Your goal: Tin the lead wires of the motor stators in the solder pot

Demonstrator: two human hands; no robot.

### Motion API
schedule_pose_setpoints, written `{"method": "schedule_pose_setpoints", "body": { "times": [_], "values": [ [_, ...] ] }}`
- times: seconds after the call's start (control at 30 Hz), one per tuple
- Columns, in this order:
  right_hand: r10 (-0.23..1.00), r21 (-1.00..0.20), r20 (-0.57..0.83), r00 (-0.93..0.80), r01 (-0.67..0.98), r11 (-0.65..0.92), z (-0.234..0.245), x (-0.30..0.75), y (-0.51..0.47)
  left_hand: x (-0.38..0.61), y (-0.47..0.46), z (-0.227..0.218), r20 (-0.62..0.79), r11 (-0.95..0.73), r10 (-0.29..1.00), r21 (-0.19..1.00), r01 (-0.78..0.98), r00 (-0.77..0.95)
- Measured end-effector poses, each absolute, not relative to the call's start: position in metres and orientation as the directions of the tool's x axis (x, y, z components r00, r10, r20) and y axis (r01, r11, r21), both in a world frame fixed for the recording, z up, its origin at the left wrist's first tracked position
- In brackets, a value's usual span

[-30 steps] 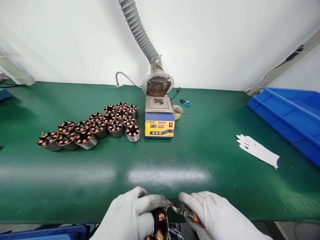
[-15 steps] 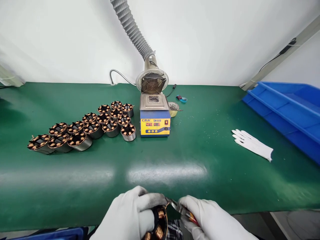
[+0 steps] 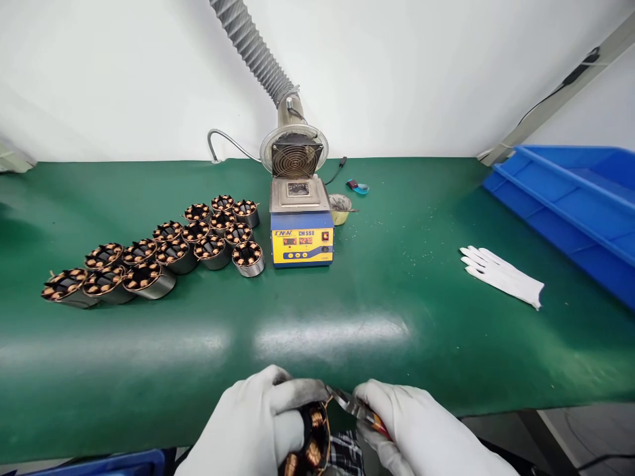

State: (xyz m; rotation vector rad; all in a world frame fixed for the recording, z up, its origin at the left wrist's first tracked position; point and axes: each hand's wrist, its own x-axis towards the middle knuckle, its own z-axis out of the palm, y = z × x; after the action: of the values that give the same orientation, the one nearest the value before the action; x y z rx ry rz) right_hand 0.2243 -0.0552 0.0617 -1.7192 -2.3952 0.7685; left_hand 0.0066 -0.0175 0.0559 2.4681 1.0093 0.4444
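Observation:
Both my hands wear white gloves and sit at the near edge of the green table [image 3: 377, 311]. My left hand [image 3: 253, 423] is wrapped round a motor stator [image 3: 310, 443] with copper windings, held just off the table edge. My right hand [image 3: 421, 433] is closed on small pliers [image 3: 357, 410] with red-orange handles, whose metal jaws touch the top rim of the stator. Several more stators [image 3: 163, 254] stand in rows on the table at the left.
A yellow and blue solder pot [image 3: 301, 228] stands mid-table under a fume fan and grey hose [image 3: 258, 53]. A small tin [image 3: 340, 208] sits beside it. Spare white gloves [image 3: 501, 276] lie at the right, near blue trays [image 3: 575, 205].
My hands have stayed together on the stator and pliers. The camera has shifted, so the table items sit slightly lower-left and the stator shows more of its windings.

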Motion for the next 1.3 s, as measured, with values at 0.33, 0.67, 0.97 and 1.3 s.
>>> {"method": "schedule_pose_setpoints", "body": {
  "times": [0.33,0.67,0.97,1.3],
  "values": [
    [0.788,-0.264,-0.538,-0.298,0.948,0.177,0.062,0.221,-0.047,0.013,-0.017,0.046,0.113,-0.659,0.696,0.493,0.568,0.710],
    [0.947,0.032,-0.201,0.252,0.967,-0.251,0.004,0.282,-0.003,0.016,-0.013,0.043,0.082,-0.477,0.769,0.734,0.484,0.634],
    [0.986,-0.968,-0.083,-0.143,0.246,-0.046,-0.003,0.221,-0.003,0.017,0.005,0.030,0.046,-0.306,0.849,0.854,0.420,0.526],
    [0.890,-0.538,-0.263,-0.374,-0.709,-0.457,-0.008,0.135,-0.012,0.001,-0.007,-0.004,-0.042,-0.161,0.941,0.818,0.552,0.336]
  ]
}}
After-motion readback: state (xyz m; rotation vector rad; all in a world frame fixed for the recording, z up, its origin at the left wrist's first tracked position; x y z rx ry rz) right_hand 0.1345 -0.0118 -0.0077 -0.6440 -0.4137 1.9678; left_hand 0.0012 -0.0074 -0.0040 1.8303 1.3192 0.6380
